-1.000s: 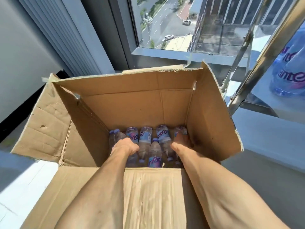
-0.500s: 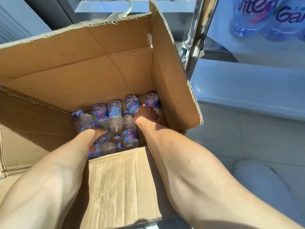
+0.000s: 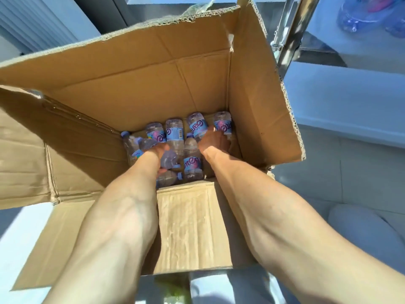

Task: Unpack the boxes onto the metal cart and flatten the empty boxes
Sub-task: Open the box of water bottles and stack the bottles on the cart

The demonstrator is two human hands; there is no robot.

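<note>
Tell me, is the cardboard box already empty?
No, several water bottles lie on the bottom of the cardboard box, and both the left hand and the right hand reach down among them.

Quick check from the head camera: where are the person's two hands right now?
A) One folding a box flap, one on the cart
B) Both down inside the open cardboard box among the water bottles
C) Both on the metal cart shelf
B: the left hand and right hand both reach to the bottom of the open cardboard box, among the water bottles lying there.

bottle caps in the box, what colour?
Pale blue-lilac, clearest on the cap of the leftmost bottle in the head view.
</note>
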